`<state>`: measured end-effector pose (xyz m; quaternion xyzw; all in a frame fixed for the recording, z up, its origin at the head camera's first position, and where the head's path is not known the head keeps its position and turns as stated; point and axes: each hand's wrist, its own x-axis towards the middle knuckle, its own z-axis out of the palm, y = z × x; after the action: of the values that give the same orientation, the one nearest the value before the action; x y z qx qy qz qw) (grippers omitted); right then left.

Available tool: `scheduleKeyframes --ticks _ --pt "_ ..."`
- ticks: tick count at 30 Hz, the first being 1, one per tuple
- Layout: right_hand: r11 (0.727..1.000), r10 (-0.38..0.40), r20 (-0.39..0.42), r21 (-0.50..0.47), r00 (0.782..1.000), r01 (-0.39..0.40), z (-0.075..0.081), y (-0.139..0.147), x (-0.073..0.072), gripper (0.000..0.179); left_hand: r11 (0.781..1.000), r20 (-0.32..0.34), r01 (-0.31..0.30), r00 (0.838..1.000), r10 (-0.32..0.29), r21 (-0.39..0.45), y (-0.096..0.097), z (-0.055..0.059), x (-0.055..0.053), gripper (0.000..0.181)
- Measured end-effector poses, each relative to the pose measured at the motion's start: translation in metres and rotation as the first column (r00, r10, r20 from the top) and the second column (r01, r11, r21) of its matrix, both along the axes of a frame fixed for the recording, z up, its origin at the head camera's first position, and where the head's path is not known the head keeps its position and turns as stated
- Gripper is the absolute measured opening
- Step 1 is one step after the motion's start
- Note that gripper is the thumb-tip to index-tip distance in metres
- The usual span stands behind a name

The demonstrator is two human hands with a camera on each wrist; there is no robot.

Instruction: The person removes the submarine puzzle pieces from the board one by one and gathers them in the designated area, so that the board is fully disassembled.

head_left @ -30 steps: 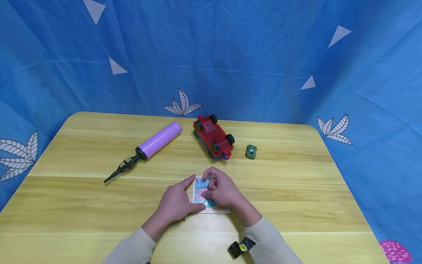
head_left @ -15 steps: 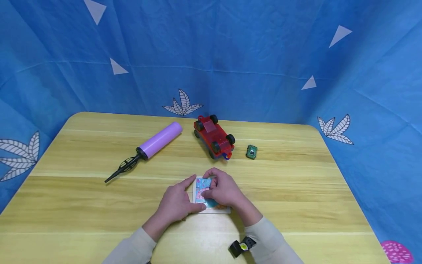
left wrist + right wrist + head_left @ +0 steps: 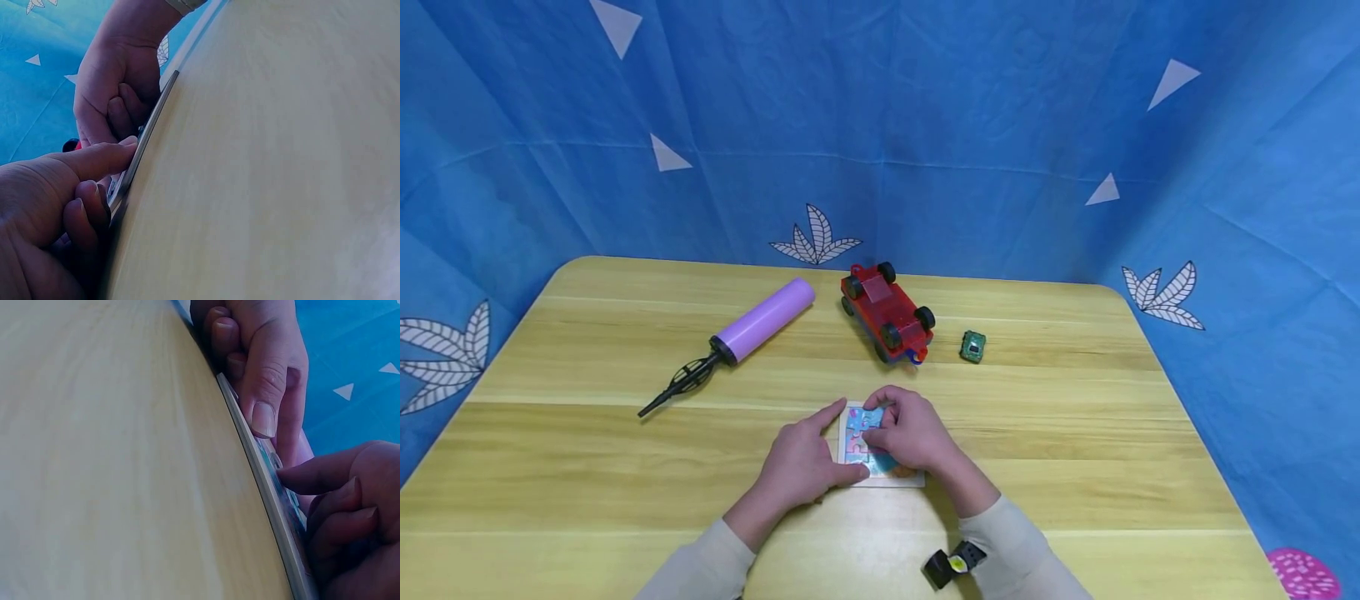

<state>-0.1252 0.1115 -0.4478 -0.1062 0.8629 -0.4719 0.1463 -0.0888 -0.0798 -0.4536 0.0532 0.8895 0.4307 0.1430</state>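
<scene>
A small jigsaw puzzle in a pale frame [image 3: 891,482], with blue and pink pieces, lies on the table near its front. My left hand [image 3: 797,458] holds the frame at its left side, thumb on the lower edge and forefinger by the upper left corner. Over the puzzle's right part, my right hand [image 3: 912,429] has thumb and forefinger bent down onto a puzzle piece [image 3: 874,419], the other fingers curled under. The right hand covers much of the picture. In the right wrist view, the right thumb [image 3: 312,474] touches the puzzle's face.
Behind the puzzle, a red toy car [image 3: 887,308] lies with its wheels up. A small green toy car [image 3: 972,346] sits to its right. A purple hand pump [image 3: 767,318] with a black nozzle lies at the left. Blue cloth [image 3: 880,125] hangs behind the table.
My right thumb and forefinger have shifted slightly to the right over the puzzle. The left hand and the frame stay in place.
</scene>
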Motion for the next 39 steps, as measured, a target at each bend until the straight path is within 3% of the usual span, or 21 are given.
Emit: scheduleKeyframes --ticks 6,18,39 --pt "1.0 0.007 0.016 -0.021 1.0 -0.007 0.0 0.002 0.0 0.025 1.0 0.007 -0.001 1.0 0.001 0.011 0.0 -0.001 0.0 0.101" --pt "0.997 -0.009 -0.034 -0.081 0.999 0.006 0.003 0.012 0.004 0.028 1.0 0.021 -0.003 1.0 0.003 0.015 -0.001 0.001 0.0 0.099" --pt "0.992 -0.059 -0.011 -0.113 0.998 0.057 0.007 0.051 0.008 0.029 1.0 0.048 -0.015 0.999 0.014 0.013 0.001 0.002 0.001 0.102"
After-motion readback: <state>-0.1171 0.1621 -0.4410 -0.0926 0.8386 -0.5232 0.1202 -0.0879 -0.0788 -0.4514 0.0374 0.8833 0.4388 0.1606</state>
